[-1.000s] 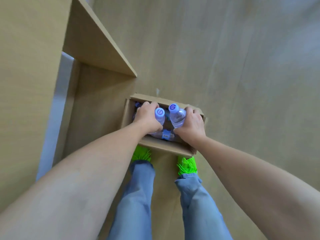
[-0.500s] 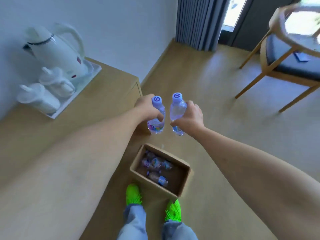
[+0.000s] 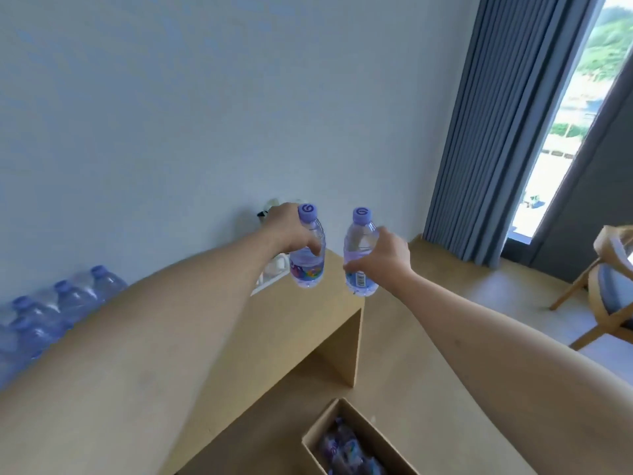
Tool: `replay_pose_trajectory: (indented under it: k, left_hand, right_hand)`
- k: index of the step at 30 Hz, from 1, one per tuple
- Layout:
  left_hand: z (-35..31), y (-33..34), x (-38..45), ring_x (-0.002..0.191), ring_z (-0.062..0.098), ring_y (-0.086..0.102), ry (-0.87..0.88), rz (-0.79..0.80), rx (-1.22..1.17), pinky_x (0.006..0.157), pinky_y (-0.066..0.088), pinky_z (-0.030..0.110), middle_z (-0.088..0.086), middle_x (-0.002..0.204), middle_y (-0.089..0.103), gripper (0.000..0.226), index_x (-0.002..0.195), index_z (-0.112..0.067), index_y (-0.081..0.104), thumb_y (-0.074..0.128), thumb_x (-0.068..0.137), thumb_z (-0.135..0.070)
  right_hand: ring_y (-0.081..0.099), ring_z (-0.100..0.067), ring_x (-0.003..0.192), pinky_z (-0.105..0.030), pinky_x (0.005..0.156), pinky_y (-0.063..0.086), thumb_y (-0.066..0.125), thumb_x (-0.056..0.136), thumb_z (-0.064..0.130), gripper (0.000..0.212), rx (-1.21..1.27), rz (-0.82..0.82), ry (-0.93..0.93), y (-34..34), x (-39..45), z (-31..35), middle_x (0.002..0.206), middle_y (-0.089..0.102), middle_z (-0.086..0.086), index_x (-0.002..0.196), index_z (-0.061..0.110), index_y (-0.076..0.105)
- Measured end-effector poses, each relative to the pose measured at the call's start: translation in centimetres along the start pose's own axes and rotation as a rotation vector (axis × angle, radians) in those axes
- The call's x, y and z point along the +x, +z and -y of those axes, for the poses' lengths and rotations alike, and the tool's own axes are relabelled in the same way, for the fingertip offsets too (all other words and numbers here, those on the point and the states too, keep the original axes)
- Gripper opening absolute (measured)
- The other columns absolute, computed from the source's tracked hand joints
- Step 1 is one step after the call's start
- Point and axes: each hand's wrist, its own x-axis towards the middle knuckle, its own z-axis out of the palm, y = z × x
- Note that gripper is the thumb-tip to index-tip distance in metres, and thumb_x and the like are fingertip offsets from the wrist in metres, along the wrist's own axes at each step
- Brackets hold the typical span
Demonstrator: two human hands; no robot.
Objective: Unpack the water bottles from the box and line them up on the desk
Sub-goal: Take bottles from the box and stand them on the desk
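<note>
Plastic bottles: we see left hand grasping left bottle, right hand grasping right bottle; crowded row on bench risks toppling.

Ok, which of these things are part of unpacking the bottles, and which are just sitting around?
Part of the job:
left hand with its bottle
right hand with its bottle
box, bottles inside
row of bottles on the desk

Just lying about:
chair
curtain
white tray
</note>
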Motion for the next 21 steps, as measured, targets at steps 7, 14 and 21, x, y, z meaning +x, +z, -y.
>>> replay_pose_trajectory:
  k: [7, 14, 21]
  left_hand:
    - [10.0, -10.6, -7.6, 0.064, 0.016, 0.051, -0.135, -0.128, 0.028, 0.060, 0.055, 0.031, -0.003, 0.072, 0.054, 0.039, 0.070, -0.019, 0.057, 0.087, 0.047, -0.027]
    - [21.0, -19.1, -16.1, 0.063, 0.015, 0.053, -0.318, -0.199, 0.010, 0.052, 0.045, 0.022, -0.002, 0.076, 0.056, 0.044, 0.070, -0.018, 0.054, 0.089, 0.046, -0.028]
    - [29.5, -22.9, -21.1, 0.057, 0.009, 0.048, -0.477, -0.280, -0.071, 0.043, 0.036, 0.017, -0.011, 0.063, 0.056, 0.043, 0.066, -0.019, 0.051, 0.088, 0.044, -0.024]
  right_hand:
    - [0.059, -0.021, 0.088, -0.035, 0.069, 0.053, 0.090, 0.045, 0.035, 0.071, 0.058, 0.119, -0.154, 7.9, -6.2, 10.8, 0.093, 0.060, 0.000, 0.105, 0.017, 0.056]
    - [0.059, -0.019, 0.082, -0.029, 0.060, 0.046, 0.089, 0.043, 0.034, 0.066, 0.056, 0.257, -0.235, 16.7, -13.3, 19.6, 0.082, 0.057, 0.007, 0.098, 0.019, 0.055]
    - [0.056, -0.015, 0.074, -0.036, 0.066, 0.052, 0.088, 0.047, 0.027, 0.062, -0.010, 0.403, -0.277, 22.9, -16.5, 24.0, 0.082, 0.058, 0.001, 0.097, 0.016, 0.053]
